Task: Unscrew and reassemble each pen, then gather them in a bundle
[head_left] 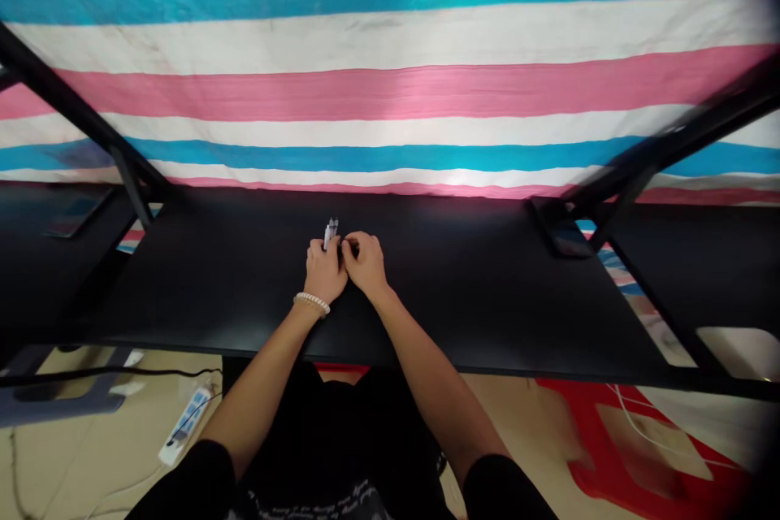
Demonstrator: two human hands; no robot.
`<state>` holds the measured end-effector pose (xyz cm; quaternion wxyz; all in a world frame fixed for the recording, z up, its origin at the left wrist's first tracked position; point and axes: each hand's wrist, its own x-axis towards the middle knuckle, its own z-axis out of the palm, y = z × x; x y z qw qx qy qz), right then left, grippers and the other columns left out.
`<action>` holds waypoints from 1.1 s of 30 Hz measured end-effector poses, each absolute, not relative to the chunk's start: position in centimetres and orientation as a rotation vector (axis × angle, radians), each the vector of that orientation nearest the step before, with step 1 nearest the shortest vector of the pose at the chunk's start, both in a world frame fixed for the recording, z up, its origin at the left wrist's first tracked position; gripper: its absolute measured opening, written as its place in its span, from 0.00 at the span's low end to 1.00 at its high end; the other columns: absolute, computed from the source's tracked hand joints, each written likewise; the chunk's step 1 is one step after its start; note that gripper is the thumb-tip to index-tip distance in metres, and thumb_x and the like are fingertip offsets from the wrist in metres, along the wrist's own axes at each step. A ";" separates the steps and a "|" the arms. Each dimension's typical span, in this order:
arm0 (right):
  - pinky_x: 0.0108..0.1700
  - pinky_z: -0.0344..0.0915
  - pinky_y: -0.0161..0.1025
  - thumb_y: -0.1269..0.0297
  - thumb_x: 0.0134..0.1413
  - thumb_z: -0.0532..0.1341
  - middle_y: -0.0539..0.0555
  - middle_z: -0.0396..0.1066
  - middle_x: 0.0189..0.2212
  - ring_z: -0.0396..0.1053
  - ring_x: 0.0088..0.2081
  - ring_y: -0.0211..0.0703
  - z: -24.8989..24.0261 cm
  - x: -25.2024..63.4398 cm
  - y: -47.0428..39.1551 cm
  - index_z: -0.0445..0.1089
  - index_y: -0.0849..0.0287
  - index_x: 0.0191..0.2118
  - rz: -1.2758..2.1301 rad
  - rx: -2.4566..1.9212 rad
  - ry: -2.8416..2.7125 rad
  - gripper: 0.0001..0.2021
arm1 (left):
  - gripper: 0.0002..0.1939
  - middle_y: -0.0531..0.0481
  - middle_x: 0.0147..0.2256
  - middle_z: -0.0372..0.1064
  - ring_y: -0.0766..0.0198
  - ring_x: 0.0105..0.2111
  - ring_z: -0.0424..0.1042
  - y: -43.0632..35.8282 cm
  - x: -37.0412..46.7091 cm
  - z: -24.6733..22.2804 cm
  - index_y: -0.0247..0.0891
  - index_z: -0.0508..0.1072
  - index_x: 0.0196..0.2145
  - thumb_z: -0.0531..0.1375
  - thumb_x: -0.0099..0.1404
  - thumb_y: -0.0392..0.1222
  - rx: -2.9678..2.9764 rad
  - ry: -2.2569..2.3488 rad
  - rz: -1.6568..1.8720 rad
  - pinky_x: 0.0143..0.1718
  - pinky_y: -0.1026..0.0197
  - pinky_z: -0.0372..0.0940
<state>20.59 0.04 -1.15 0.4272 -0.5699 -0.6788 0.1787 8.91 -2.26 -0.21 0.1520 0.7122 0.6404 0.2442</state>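
Observation:
My left hand (pixel 325 270), with a pale beaded bracelet (pixel 312 303) at the wrist, is closed around a small bunch of pens (pixel 331 232). Their tips, whitish and clear with dark parts, stick up beyond the fingers. How many there are I cannot make out. Right beside it, my right hand (pixel 366 260) has its fingers curled inward, thumb and forefinger meeting near the left thumb. Whatever those fingertips pinch is dark and too small to name. Both hands rest low over the middle of the black table (pixel 463 284).
A phone (pixel 566 227) lies at the right by a slanted black post (pixel 676 138); another post (pixel 79 101) slants on the left. Behind the table hangs a striped sheet (pixel 390 89). Below are a white power strip (pixel 186 425) and a red stool (pixel 585 431).

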 end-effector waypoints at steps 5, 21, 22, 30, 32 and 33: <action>0.52 0.69 0.50 0.66 0.62 0.56 0.62 0.74 0.44 0.71 0.46 0.53 -1.8 21.0 0.5 0.73 0.58 0.43 0.465 -1.398 -1.659 0.09 | 0.31 0.35 0.53 0.57 0.46 0.55 0.63 -3.1 6.4 -0.2 0.36 0.63 0.64 0.61 0.67 0.47 2.052 1.652 0.771 0.61 0.39 0.61; 0.65 0.61 0.55 0.62 0.69 0.52 0.60 0.72 0.59 0.68 0.61 0.52 -2.2 20.7 4.9 0.70 0.57 0.58 0.525 -1.291 -1.833 0.18 | 0.54 0.30 0.71 0.46 0.37 0.70 0.51 -4.8 1.4 0.3 0.36 0.54 0.71 0.58 0.59 0.75 2.631 1.289 0.447 0.69 0.36 0.50; 0.64 0.63 0.56 0.61 0.69 0.51 0.59 0.74 0.57 0.70 0.59 0.52 -2.0 20.6 5.0 0.70 0.56 0.58 0.541 -1.299 -1.848 0.18 | 0.54 0.29 0.71 0.47 0.38 0.70 0.51 -4.3 1.6 0.2 0.34 0.54 0.71 0.58 0.59 0.75 2.623 1.297 0.471 0.68 0.37 0.51; 0.60 0.66 0.54 0.60 0.70 0.51 0.56 0.76 0.56 0.72 0.56 0.52 -1.5 20.3 4.9 0.71 0.55 0.58 0.567 -1.309 -1.871 0.18 | 0.47 0.33 0.66 0.58 0.41 0.65 0.60 -2.6 2.1 0.1 0.36 0.62 0.66 0.64 0.58 0.69 2.560 1.246 0.590 0.65 0.40 0.59; 0.61 0.64 0.53 0.60 0.70 0.51 0.56 0.75 0.57 0.72 0.57 0.52 -1.3 20.1 5.6 0.71 0.54 0.58 0.615 -1.284 -1.907 0.18 | 0.45 0.34 0.64 0.60 0.41 0.63 0.62 -2.6 2.0 0.1 0.36 0.64 0.64 0.65 0.59 0.68 2.560 1.237 0.615 0.64 0.40 0.61; 0.62 0.64 0.53 0.60 0.71 0.51 0.55 0.75 0.56 0.72 0.57 0.52 -1.2 20.0 6.0 0.71 0.53 0.58 0.647 -1.265 -1.926 0.18 | 0.44 0.33 0.63 0.62 0.42 0.62 0.63 -2.7 2.0 0.1 0.35 0.64 0.63 0.65 0.59 0.67 2.560 1.234 0.630 0.63 0.40 0.62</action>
